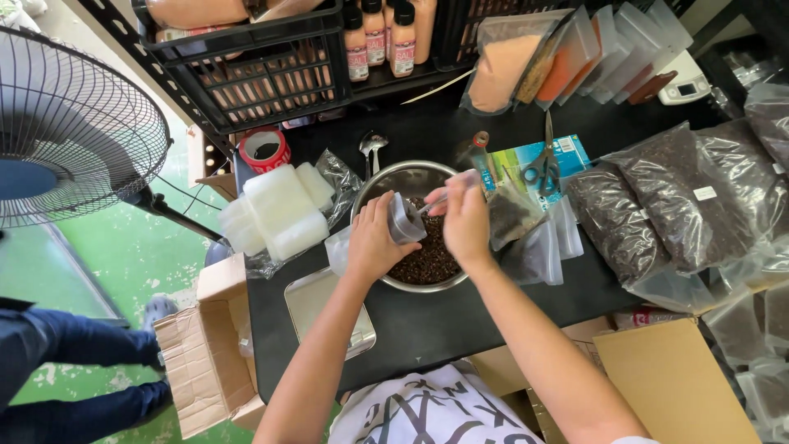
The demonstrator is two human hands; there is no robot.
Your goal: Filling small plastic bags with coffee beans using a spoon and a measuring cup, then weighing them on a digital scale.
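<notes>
The left hand [371, 238] grips a small pouch [404, 219] directly over the steel bowl [367, 195] of dark grains. The right hand [465, 220] pinches a spoon [434, 203] at its mouth. Keep the opening wide and level beneath the spoon, so spills drop into the bowl.

The left hand [371, 238] is hiding most of the small pouch [404, 220] it is gripping. The right hand [465, 218] is covering the spoon [433, 205] handle.

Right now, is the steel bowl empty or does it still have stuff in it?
Not empty: the steel bowl holds a layer of dark grains across its bottom, below both hands.

Clear bags of dark grains [657, 205] lie right.
</notes>
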